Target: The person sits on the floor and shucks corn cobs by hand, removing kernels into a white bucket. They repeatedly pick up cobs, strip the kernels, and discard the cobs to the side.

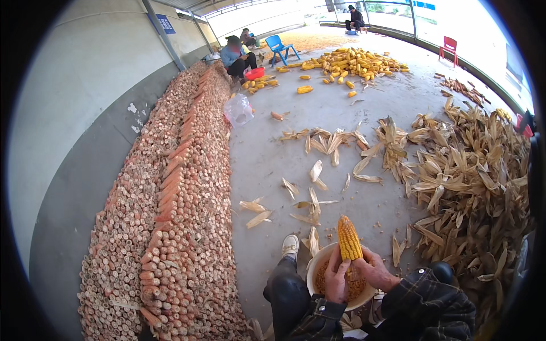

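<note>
An ear of yellow corn (349, 239) stands nearly upright between my two hands, its tip pointing away from me. My left hand (336, 277) grips its lower end from the left. From the right, my right hand (375, 269) holds the same end, thumb against the kernels. Both hands are over a pale round basin (312, 273) set between my legs. Loose kernels (355, 286) lie inside it, partly hidden by my hands.
Stacked bare corncobs (192, 238) line the wall at left. Dry husks (473, 170) are heaped at right. Husked ears (354, 64) form a pile ahead, near a blue chair (281, 47). A seated person (239, 57) is beside a red basin (254, 73). A plastic bag (239, 111) lies nearby.
</note>
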Demonstrator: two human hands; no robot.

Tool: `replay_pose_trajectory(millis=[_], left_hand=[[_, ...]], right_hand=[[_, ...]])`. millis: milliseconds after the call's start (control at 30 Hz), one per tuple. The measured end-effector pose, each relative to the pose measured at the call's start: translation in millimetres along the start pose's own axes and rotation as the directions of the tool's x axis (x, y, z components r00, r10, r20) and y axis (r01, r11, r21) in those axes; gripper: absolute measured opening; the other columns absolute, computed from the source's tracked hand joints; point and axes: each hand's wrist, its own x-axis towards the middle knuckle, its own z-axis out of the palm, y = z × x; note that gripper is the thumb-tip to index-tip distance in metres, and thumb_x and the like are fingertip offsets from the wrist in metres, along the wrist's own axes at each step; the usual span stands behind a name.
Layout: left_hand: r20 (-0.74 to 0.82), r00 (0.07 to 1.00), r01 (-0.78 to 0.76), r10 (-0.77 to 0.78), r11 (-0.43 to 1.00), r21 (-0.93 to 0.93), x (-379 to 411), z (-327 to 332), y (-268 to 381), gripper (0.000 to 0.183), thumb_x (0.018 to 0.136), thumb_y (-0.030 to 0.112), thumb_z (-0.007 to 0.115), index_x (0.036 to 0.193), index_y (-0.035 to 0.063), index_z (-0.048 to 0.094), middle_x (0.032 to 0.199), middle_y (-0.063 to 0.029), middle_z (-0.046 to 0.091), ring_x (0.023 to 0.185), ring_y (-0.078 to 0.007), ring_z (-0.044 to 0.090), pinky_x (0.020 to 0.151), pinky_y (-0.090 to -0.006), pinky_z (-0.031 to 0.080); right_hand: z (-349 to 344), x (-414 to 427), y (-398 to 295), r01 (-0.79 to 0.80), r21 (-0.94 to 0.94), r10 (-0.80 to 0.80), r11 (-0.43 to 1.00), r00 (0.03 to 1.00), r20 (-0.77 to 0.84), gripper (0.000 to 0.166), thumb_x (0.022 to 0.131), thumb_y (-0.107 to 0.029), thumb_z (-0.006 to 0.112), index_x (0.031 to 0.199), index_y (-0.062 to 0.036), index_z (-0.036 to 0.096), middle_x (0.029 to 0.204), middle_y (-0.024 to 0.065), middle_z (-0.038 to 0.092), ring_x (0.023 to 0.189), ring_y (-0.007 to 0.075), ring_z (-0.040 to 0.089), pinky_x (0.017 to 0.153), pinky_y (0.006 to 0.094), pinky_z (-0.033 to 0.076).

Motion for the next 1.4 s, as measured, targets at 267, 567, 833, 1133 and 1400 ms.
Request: replay_pose_trajectory(millis=[267,567,833,1133,1400], left_hand=[[0.019,1.0,0.003,-0.003,1.0,-0.001,2,-1,0,0.062,0.095,-0.004,0.049,0.154,-0.0012,0.031,0.149,-0.011,0.045,0.134,-0.0196,0.047,0.112,-0.0314,0.037],[-0.106,0.994,-0.012,0.013,1.0,0.012,1,3,2,0.06,0.086,0.004,0.046,0.146,-0.0035,0.041,0.136,-0.0121,0.054,0.123,-0.0218,0.054,0.107,-0.033,0.042],[-0.123,0.988,0.055,-0.092,0.959,-0.278,6,0,-9,0.056,0.081,0.008,0.044,0.137,-0.0007,0.048,0.123,-0.0129,0.059,0.111,-0.0253,0.06,0.098,-0.0368,0.049],[-0.049,0.997,0.059,-0.068,0.984,-0.167,4,-4,-22,0.052,0.087,-0.001,0.04,0.139,0.0013,0.046,0.121,-0.0101,0.058,0.108,-0.0208,0.06,0.092,-0.031,0.051],[-0.049,0.999,-0.008,0.004,0.997,-0.071,-2,14,-16,0.039,0.095,0.005,0.053,0.134,-0.0015,0.051,0.121,-0.0082,0.058,0.107,-0.0175,0.058,0.095,-0.03,0.047]], right_hand=[[-2,-1,-12,0.032,0.005,-0.032,0.999,0.999,0.04,0.049,0.093,-0.009,0.053,0.14,0.0023,0.048,0.128,0.0079,0.058,0.118,0.0159,0.053,0.105,0.0312,0.041],[5,-5,-1,0.023,0.035,-0.026,0.999,0.997,0.07,0.062,0.089,-0.004,0.06,0.148,0.0003,0.037,0.13,0.0104,0.056,0.118,0.0174,0.056,0.101,0.0306,0.046],[4,-11,6,0.094,-0.163,-0.078,0.982,0.992,0.101,0.076,0.091,-0.013,0.068,0.155,-0.0056,0.027,0.143,0.0181,0.049,0.132,0.0253,0.049,0.11,0.0362,0.04],[5,-18,10,0.111,-0.185,-0.125,0.976,0.99,-0.062,0.063,0.1,-0.027,0.056,0.154,-0.0041,0.033,0.139,0.0204,0.053,0.126,0.026,0.054,0.106,0.0347,0.044],[6,-20,10,0.143,-0.296,-0.218,0.944,0.947,-0.236,0.053,0.103,-0.032,0.054,0.145,-0.0019,0.046,0.131,0.0223,0.061,0.122,0.0295,0.06,0.101,0.0364,0.047]])
